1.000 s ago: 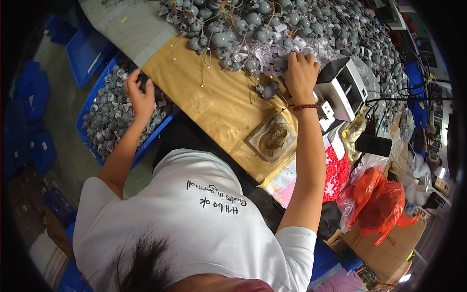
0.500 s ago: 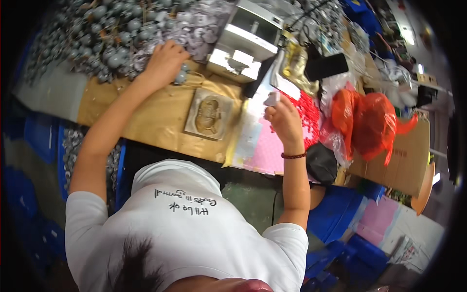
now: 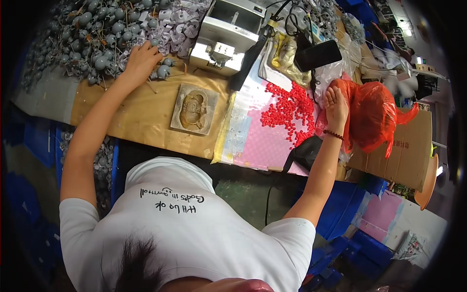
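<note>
My left hand point(image 3: 141, 61) rests palm down at the near edge of the pile, its fingers reaching onto light grey plastic pieces point(image 3: 172, 27). Grey ball-shaped parts with thin stems point(image 3: 104, 61) lie heaped to its left, and a few loose grey balls point(image 3: 164, 71) sit just right of it. Out to the right, my right hand point(image 3: 336, 108) is turned palm up with fingers extended, beside the red plastic bag point(image 3: 374, 114); nothing shows in it. Between the hands lies a square metal block with a rounded hollow point(image 3: 194, 109).
A white and silver machine point(image 3: 226, 36) stands behind the block. Small red pieces point(image 3: 292, 109) are scattered over a pink sheet point(image 3: 255, 138). A black phone point(image 3: 318, 56), a black pouch point(image 3: 306, 151) and a cardboard box point(image 3: 394, 151) are to the right. A blue bin of grey parts point(image 3: 99, 160) sits below the table's left.
My right hand has moved right, from over the red pieces to the red bag; the small pale grey piece it held no longer shows. My left hand stays at the pile.
</note>
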A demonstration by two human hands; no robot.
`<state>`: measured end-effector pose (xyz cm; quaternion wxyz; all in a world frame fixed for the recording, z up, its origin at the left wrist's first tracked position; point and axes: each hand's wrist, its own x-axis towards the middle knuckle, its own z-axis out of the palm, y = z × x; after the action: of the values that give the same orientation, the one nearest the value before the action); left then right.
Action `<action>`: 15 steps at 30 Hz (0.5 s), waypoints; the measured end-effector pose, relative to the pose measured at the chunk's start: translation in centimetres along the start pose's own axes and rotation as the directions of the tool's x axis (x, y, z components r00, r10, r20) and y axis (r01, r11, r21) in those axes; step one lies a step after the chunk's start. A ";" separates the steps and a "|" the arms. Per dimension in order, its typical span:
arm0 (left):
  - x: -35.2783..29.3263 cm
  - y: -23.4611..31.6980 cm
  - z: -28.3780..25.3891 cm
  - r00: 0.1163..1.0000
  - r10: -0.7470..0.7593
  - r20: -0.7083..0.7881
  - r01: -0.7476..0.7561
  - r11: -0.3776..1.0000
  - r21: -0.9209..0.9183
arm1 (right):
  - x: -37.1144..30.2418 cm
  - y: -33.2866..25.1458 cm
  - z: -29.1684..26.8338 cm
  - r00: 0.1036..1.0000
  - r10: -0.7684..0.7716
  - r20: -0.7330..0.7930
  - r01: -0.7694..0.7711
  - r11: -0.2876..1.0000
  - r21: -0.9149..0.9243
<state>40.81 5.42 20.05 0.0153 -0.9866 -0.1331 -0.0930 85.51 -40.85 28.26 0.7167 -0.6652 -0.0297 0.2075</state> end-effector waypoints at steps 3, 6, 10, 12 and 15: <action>0.0 -0.1 -0.4 0.997 0.070 -0.018 -0.071 0.997 -0.019 | -2.9 2.3 -0.3 0.998 -0.062 0.017 0.064 0.991 -0.120; -0.4 -0.1 -0.1 0.993 0.077 -0.085 -0.077 0.997 -0.004 | -5.7 5.7 0.6 0.981 -0.143 0.132 0.185 0.894 -0.407; -0.2 0.1 0.3 0.998 0.053 -0.046 -0.055 0.997 -0.054 | -9.2 10.1 4.1 0.867 -0.268 0.421 0.499 0.468 -0.729; -0.4 -0.1 0.4 0.998 0.050 -0.030 -0.051 0.998 -0.036 | -10.7 10.0 7.6 0.803 -0.250 0.541 0.592 0.228 -0.773; -0.8 -0.4 0.7 0.999 0.037 -0.031 -0.040 0.996 -0.079 | -11.1 10.6 10.3 0.737 -0.247 0.629 0.644 -0.030 -0.765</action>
<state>40.04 5.59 19.22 -0.0204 -0.9873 -0.1100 -0.1127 69.40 -34.56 21.78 0.1255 -0.8671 -0.4820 -0.0101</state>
